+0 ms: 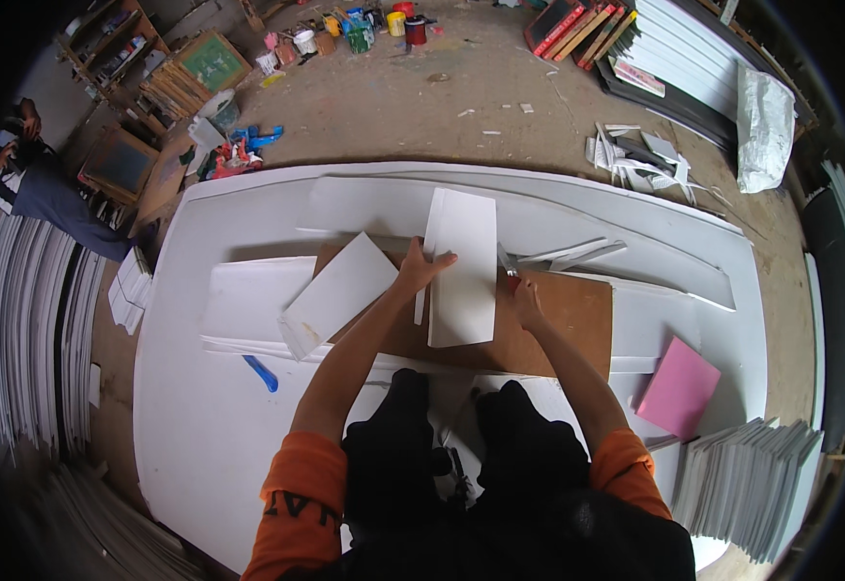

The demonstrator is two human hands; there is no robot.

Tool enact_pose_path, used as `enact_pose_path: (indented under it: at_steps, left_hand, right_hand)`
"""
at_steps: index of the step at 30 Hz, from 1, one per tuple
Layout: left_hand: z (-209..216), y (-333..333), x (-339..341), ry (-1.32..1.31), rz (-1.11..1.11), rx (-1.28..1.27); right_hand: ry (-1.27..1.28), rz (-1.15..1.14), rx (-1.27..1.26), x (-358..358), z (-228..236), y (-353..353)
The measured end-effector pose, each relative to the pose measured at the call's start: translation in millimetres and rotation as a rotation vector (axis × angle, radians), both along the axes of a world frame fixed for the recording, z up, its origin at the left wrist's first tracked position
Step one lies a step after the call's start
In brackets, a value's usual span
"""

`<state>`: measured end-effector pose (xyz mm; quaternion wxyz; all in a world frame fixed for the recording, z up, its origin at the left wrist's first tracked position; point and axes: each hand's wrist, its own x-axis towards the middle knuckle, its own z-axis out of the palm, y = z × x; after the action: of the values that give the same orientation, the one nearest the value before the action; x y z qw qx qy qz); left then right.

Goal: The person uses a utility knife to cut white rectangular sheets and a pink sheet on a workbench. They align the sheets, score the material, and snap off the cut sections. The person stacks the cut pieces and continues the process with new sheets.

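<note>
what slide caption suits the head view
Left hand grips white panels; right hand holds a bladed tool beside them.

Dark letters on left sleeve

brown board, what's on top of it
The left hand holds a white stack over the middle of the brown board; a slanted white panel overlaps its left part. The surface beneath them is hidden.

- One left hand
- One right hand
- One red-handled tool
- One brown board
- One blue-handled tool
- One pink panel near the white sheet's right edge
</note>
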<state>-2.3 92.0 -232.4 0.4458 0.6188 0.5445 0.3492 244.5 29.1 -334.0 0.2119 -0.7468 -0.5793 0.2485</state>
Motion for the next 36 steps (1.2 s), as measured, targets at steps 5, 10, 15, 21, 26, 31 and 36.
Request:
enact_pose_path:
  at_steps: [5, 10, 15, 21, 26, 31, 36]
  left_hand:
    - [1.9, -8.3, 19.5, -0.127, -0.024, -0.275]
    - [-28.5, 7.1, 18.0, -0.188, -0.043, -0.284]
    - [-23.4, 2.5, 29.5, 0.430, 0.181, -0.146]
    - [50.0, 7.2, 14.2, -0.377, 0.100, -0.070]
    - [196.6, -44.3, 44.6, -0.992, -0.192, -0.437]
    - [244.8, -62.7, 47.3, -1.184, -0.277, -0.446]
    - [260.8, -113.3, 62.7, -1.234, -0.219, -0.338]
  right_hand:
    - [-0.199, -0.058, 0.216, -15.2, 21.3, -13.2]
    - [0.651, -0.194, 0.016, -30.2, 50.0, 19.7]
    - [0.726, -0.176, 0.056, -20.7, 61.8, 28.2]
    - [0.506, -0.060, 0.272, -30.1, 185.6, 3.4]
    - [0.010, 0.256, 0.695, -27.5, 301.3, -60.7]
    - [-0.584, 0.427, 0.885, -30.1, 366.2, -128.9]
    - [-0.685, 0.054, 0.848, 20.3, 384.2, -196.2]
